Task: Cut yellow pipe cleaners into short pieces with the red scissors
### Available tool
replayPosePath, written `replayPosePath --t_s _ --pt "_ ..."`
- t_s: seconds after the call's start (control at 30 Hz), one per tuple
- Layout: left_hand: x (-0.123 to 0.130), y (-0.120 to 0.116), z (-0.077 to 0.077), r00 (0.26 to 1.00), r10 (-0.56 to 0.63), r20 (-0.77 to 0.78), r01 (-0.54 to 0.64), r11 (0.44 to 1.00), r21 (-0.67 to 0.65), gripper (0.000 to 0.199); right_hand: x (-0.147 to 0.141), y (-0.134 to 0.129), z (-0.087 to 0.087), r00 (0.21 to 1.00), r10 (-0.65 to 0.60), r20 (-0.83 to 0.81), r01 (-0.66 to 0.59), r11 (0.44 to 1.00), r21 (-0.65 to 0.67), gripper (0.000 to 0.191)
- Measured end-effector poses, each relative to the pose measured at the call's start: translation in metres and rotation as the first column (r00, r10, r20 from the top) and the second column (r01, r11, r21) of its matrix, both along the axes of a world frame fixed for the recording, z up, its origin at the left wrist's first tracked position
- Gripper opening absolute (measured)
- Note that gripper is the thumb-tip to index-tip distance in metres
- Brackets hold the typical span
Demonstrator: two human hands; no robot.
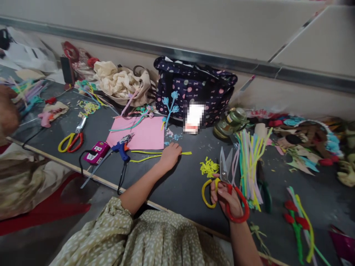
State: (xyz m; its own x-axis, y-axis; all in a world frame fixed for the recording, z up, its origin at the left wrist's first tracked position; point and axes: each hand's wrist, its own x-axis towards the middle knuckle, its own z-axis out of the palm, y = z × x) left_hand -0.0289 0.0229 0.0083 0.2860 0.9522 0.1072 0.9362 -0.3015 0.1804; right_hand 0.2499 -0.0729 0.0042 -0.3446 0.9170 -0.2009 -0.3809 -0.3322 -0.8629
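Note:
My left hand rests on the dark table, fingers closed over a thin yellow pipe cleaner that lies across the table just below a pink paper sheet. My right hand grips scissors with one yellow and one red handle; their blades stand apart and point away from me. A small heap of yellow cuttings lies just left of the blades. A bundle of pastel pipe cleaners lies just right of them.
A blue glue gun and a magenta device lie left of my left hand, a second pair of scissors further left. A dark dotted bag and a cream cloth stand at the wall. Another person's hand is at far left.

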Motion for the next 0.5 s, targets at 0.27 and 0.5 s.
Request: replayPosePath --t_s 0.27,0.5 --pt "0.011 -0.013 0.025 0.993 -0.113 -0.039 0.112 0.993 -0.036 0.018 -0.003 0.002 0.003 1.000 0.005 -0.008 -0.005 0.999 -0.034 0.054" --pt "-0.012 -0.006 0.032 0.993 -0.064 0.098 0.083 0.976 -0.203 0.009 -0.001 0.001 0.002 0.999 0.004 0.033 -0.003 1.000 -0.024 0.055"
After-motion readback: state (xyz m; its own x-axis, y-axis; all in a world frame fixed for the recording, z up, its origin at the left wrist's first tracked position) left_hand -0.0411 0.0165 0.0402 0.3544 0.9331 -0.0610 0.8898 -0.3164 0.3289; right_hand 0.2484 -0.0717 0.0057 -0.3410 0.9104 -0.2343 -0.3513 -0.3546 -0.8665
